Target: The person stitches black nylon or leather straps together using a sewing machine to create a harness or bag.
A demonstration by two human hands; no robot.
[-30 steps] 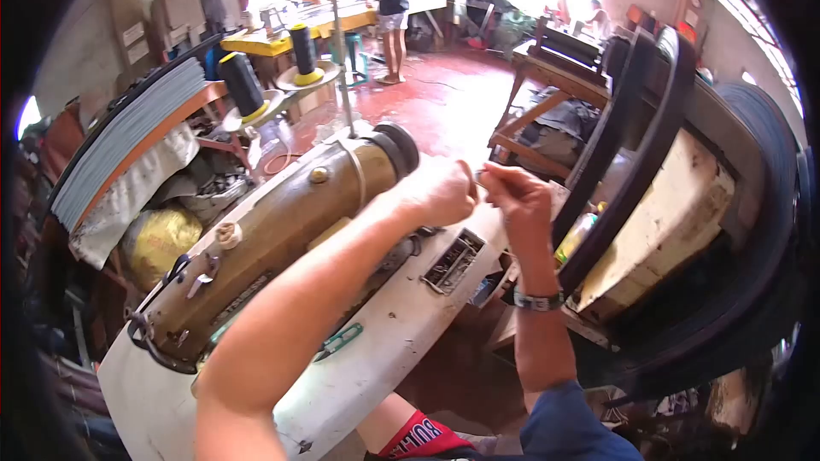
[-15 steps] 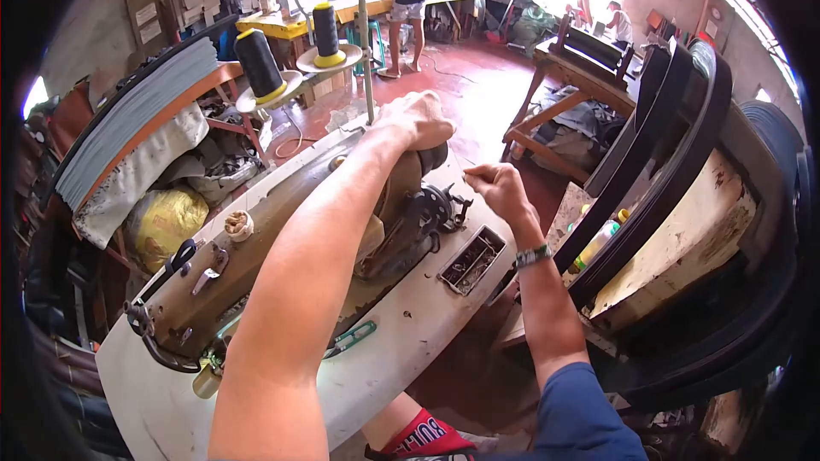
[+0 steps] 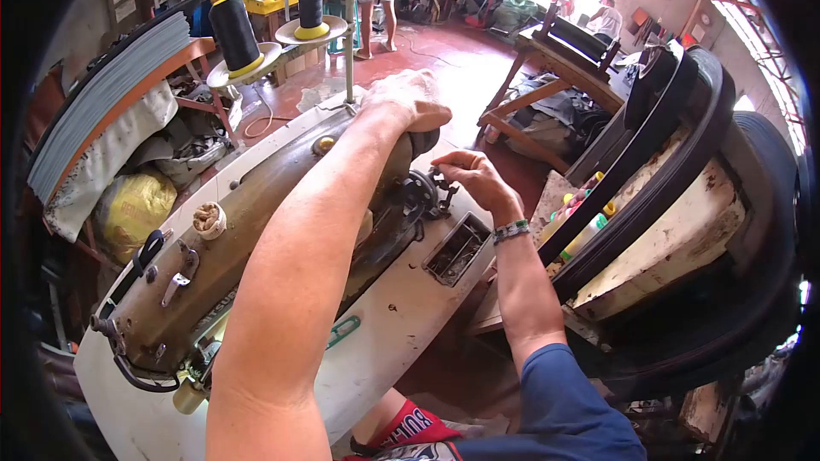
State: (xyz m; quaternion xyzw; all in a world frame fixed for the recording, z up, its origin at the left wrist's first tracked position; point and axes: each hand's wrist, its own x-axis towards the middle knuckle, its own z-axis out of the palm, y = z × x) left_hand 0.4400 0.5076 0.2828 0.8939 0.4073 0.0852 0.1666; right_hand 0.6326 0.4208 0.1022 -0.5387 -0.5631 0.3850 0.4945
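The work in hand appears to be at the bobbin winder (image 3: 420,195), on the far end of the sewing machine (image 3: 273,183), which lies along the left edge of the white table (image 3: 389,337). The left hand (image 3: 408,101) reaches over the machine to the handwheel (image 3: 424,143), palm down; its fingertips are hidden, so whether it grips the rim cannot be told. The right hand (image 3: 480,177), just beside the winder, has thumb and forefinger closed in a pinch; any thread between them is too fine to see. Handling so close to the winder calls for a light, exact pinch and fingers kept clear of the wheel.

A recessed tray (image 3: 437,278) sits at the table's right edge, near the far corner, with small dark bits in it, too blurred to name. On top of the machine, a round white cup (image 3: 224,220) holds something brownish and crumpled. Past the table's right edge, bottles (image 3: 589,224) stand in a wooden box, partly behind dark strips (image 3: 636,196). Green thread snips (image 3: 343,332) lie on the table between the left forearm and the near right edge. Two black thread cones (image 3: 232,34) stand upright beyond the left edge.
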